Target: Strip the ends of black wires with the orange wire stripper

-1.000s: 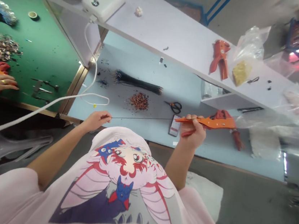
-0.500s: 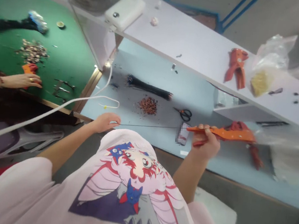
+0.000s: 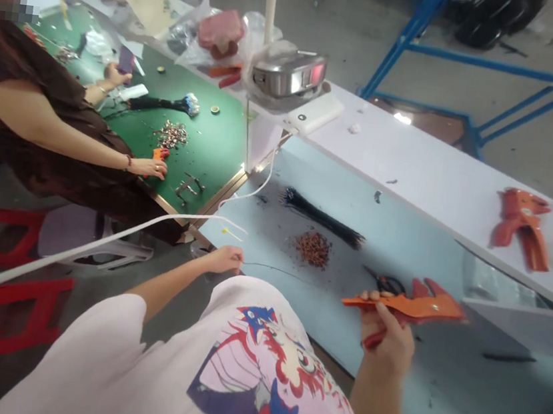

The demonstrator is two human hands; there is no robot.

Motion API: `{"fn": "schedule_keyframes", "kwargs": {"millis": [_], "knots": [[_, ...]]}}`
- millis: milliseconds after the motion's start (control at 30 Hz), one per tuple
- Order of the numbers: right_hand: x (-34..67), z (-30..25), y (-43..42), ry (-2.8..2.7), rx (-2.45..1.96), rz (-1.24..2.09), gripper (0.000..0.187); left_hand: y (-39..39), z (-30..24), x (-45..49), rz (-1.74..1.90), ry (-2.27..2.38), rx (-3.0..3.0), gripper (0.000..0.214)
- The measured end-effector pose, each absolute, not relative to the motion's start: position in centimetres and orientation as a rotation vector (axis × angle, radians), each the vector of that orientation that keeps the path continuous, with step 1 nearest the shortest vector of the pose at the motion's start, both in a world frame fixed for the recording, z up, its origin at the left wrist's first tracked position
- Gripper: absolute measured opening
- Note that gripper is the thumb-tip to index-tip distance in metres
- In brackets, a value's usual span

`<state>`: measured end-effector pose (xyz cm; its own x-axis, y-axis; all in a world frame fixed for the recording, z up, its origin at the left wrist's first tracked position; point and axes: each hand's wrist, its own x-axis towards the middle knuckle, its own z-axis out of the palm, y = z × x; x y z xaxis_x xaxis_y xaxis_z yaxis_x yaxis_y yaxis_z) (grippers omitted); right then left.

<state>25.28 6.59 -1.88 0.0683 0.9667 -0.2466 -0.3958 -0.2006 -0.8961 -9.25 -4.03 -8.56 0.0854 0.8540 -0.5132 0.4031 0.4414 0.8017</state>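
Observation:
My left hand (image 3: 225,260) pinches one end of a thin black wire (image 3: 279,269) over the light blue tabletop. The wire bows across toward the right; its far end fades near the jaws, and I cannot tell whether it touches them. My right hand (image 3: 394,339) is wrapped around an orange and red wire stripper (image 3: 420,308), whose nose points left. Behind the stripper lie black-handled scissors (image 3: 388,284), partly covered. A bundle of black wires (image 3: 325,220) rests farther back, with a heap of small copper-coloured scraps (image 3: 312,248) in front of it.
A second wire stripper (image 3: 523,227) lies on the raised white shelf (image 3: 414,153), near a white box (image 3: 315,112) and a steel container (image 3: 287,74). A white cable (image 3: 117,231) crosses at left. At the green table (image 3: 217,153), a co-worker (image 3: 52,105) holds a phone (image 3: 126,61).
The view has swung left, bringing more of the co-worker in. The wire went from straight, reaching the stripper's jaws, to a slack curve. Both hands keep their hold.

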Motion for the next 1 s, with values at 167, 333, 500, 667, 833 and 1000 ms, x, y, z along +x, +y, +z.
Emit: {"fn": "schedule_keyframes", "kwargs": {"millis": [167,333,500,667,833,1000], "knots": [[22.7,-2.1,3.5,-0.817,-1.201,1.766,0.027,-3.3,-6.0,-5.4,0.679,1.408,1.023,0.013],[19.8,-0.5,0.4,-0.981,-1.144,1.962,0.034,-2.1,-3.6,-1.9,0.842,1.369,1.056,0.013],[18.9,0.0,0.5,-1.01,-1.093,2.077,0.049,-1.7,-2.6,0.7,0.828,1.586,1.507,0.013],[19.0,-0.4,0.9,-0.938,-1.12,2.063,0.056,-1.8,-2.4,1.1,0.787,1.679,1.762,0.015],[19.0,-0.8,0.7,-0.883,-1.052,2.113,0.057,-1.7,-2.4,0.8,0.692,1.684,1.955,0.016],[19.6,-1.7,1.5,-0.805,-1.018,2.071,0.047,-2.0,-3.4,0.8,0.594,1.646,2.058,0.015]]}}
